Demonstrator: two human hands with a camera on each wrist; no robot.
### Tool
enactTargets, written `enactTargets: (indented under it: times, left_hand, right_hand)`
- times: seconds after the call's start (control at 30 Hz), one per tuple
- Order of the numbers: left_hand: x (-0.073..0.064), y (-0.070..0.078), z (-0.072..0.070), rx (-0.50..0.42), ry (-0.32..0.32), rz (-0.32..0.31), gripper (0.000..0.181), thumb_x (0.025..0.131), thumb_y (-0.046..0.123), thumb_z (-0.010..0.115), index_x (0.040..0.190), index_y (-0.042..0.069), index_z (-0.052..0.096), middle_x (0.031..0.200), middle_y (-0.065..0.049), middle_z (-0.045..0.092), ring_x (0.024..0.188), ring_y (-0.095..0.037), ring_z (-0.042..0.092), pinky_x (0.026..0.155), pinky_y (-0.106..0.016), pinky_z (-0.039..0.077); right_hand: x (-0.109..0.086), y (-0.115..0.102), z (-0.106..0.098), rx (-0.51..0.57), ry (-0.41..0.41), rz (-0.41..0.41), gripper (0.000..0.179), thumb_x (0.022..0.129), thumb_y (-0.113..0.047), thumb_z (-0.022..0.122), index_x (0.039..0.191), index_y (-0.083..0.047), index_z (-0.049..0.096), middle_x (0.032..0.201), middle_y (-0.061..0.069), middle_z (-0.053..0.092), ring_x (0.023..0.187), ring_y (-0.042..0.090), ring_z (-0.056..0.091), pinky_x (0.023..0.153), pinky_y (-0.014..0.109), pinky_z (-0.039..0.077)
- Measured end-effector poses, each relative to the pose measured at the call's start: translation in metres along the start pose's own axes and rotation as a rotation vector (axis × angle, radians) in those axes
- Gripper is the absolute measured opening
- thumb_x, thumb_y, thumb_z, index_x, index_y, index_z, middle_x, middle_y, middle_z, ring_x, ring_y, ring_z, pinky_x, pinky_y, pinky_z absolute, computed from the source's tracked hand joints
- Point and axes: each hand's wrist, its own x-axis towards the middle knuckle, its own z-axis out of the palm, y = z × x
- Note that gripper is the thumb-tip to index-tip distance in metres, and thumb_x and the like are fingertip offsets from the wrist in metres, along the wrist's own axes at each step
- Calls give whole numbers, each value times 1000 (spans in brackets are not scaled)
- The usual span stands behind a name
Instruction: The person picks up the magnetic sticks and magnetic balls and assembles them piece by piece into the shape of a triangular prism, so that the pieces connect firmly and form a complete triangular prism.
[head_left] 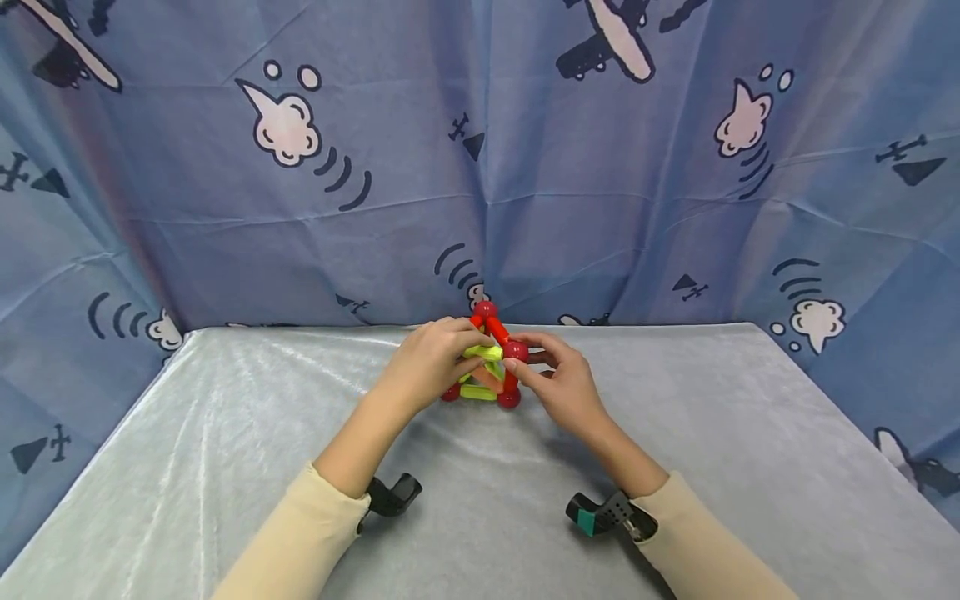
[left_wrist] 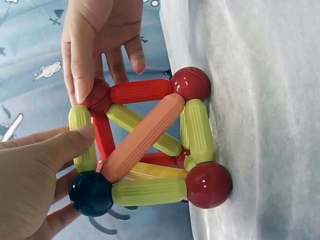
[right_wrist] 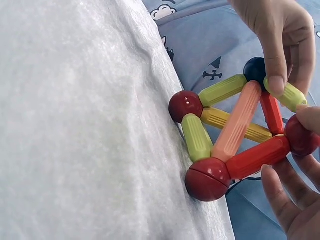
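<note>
A frame of ridged rods and balls stands on the cloth. My left hand [head_left: 427,367] pinches a yellow-green rod [head_left: 487,353] along the frame's upper front edge. Beside its fingers, a dark blue ball [left_wrist: 91,193] joins that rod's left end. At the other end, my right hand [head_left: 558,382] holds a red ball [head_left: 515,352] between thumb and fingers. An orange rod [left_wrist: 145,137] runs diagonally across the front face. Below are two red balls [left_wrist: 209,185] joined by a yellow-green rod [right_wrist: 197,137]. A further red ball [head_left: 485,310] tops the frame behind. Fingers hide some rear joints.
Pale velvety cloth [head_left: 247,467] covers the table around the frame. Close behind the table's far edge hangs a blue patterned curtain [head_left: 420,167], which also runs along both sides. A black wrist strap mount [head_left: 393,496] sits at the left cuff, another [head_left: 611,515] at the right.
</note>
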Motion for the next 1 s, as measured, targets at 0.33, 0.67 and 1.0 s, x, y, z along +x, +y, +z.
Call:
enactTargets:
  times: [0.33, 0.67, 1.0]
  left_hand:
    - [4, 5, 4, 95, -36, -7, 23, 83, 18, 83, 107, 16, 81, 96, -1, 75, 83, -19, 64, 72, -31, 54]
    - [-1, 2, 15, 67, 89, -43, 24, 82, 13, 84, 105, 11, 80, 100, -4, 75, 98, -24, 65, 88, -40, 56]
    - [-12, -7, 7, -104, 16, -276, 30, 86, 20, 81, 116, 15, 75, 118, -5, 69, 101, -24, 65, 85, -37, 59]
  right_hand:
    - [0, 2, -2, 4, 16, -4, 39, 94, -22, 73, 131, -12, 65, 125, 11, 66, 105, 29, 70, 75, 20, 59]
    - [-1, 1, 0, -7, 9, -8, 39, 93, -23, 74, 130, -14, 66, 125, 11, 66, 104, 27, 71, 75, 19, 59]
    - [0, -2, -13, -110, -44, -23, 38, 93, -24, 74, 129, -14, 66, 125, 10, 68, 104, 27, 73, 85, 37, 62]
